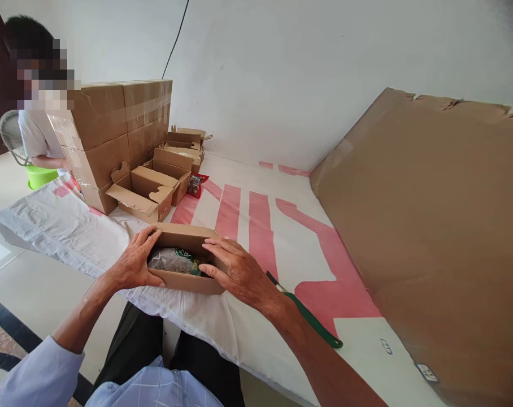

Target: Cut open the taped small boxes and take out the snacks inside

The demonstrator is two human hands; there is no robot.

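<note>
An open cardboard box (188, 283) sits at the table's near edge in front of me. Inside it lies a clear plastic packet (172, 260) with a green label; what fills the packet is greyish and hard to make out. My left hand (138, 260) grips the box's left end, thumb along the front wall and fingers at the back corner. Over the right end reaches my right hand (235, 268), fingers apart, their tips inside the box close to the packet and the back wall. Right of it lies a green-handled knife or scraper (316, 322), partly behind my forearm.
Taped cartons (108, 113) are stacked at the left, with a person (38, 130) behind them. Open boxes (142, 195) and a red packet (196, 185) stand beside the stack. A large cardboard sheet (443, 226) leans along the right. White-and-pink cloth (260, 226) covers the table.
</note>
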